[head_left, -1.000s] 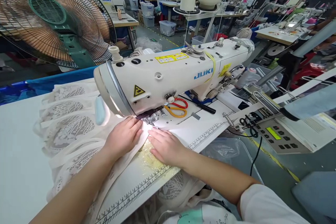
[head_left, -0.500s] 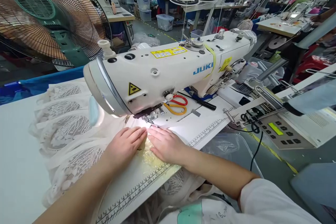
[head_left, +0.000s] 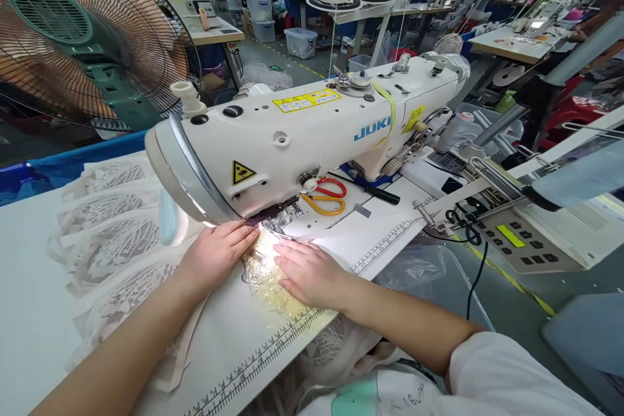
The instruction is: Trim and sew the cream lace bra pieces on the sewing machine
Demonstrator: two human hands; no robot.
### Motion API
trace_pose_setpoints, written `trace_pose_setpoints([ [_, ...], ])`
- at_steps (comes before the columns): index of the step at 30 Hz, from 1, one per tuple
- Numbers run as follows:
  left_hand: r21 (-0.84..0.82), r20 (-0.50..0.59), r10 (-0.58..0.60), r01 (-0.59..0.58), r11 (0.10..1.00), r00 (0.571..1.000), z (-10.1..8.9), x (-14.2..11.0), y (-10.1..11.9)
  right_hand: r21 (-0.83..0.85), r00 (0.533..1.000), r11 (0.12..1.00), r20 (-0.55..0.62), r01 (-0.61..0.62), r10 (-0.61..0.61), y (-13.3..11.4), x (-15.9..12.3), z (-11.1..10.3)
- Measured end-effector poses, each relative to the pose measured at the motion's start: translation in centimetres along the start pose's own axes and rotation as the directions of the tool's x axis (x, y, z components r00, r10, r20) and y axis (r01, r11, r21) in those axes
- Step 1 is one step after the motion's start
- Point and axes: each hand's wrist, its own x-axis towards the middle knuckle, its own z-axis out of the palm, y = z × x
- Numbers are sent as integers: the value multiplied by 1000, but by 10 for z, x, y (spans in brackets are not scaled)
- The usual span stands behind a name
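Note:
A white sewing machine (head_left: 273, 143) stands across the table, its presser foot (head_left: 273, 222) lit by a lamp. To the left of the foot, my left hand (head_left: 214, 257) lies with stretched fingers on pale fabric, fingertips under the machine head. My right hand (head_left: 314, 276) rests flat to the right of the foot, on the edge of the work. Between both hands is a crinkled, shiny pale yellow patch (head_left: 273, 279); I cannot make out its material. A run of cream lace fabric (head_left: 117, 240) spreads to the left of my left hand.
Yellow-and-red-handled scissors (head_left: 324, 205) and a black-handled screwdriver (head_left: 383, 194) lie behind the needle area. A printed ruler (head_left: 253, 361) runs along the table's front edge. A large fan (head_left: 97, 39) stands at left, a control box (head_left: 531, 240) at right. Other people work far back.
My left hand has moved left, away from my right hand, uncovering more of the shiny yellow patch. The right hand stays nearly in place. The view has shifted slightly.

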Motion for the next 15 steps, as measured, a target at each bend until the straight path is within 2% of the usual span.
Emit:
trace_pose_setpoints([
  [4, 0, 11, -40, 40, 999, 999, -6, 7, -5, 5, 1000, 1000, -8, 14, -14, 1, 1, 3],
  [7, 20, -16, -85, 86, 996, 996, -19, 9, 3, 29, 999, 999, -31, 16, -15, 2, 4, 1],
  [9, 48, -40, -140, 142, 989, 989, -30, 0, 15, 98, 999, 995, -46, 34, -29, -1, 1, -9],
  [11, 62, -14, -265, 265, 962, 964, -39, -21, 31, 249, 997, 966, -27, 73, -69, -7, -11, -25],
  [13, 38, 61, -402, 400, 916, 914, -43, -50, 49, 457, 986, 884, 76, 100, -150, -14, -34, -42],
  [14, 18, 108, -452, 453, 891, 885, -43, -65, 57, 553, 958, 828, 183, 86, -221, -17, -48, -48],
  [15, 2, 153, -485, 491, 871, 861, -42, -79, 65, 611, 907, 790, 297, 58, -297, -17, -62, -52],
])
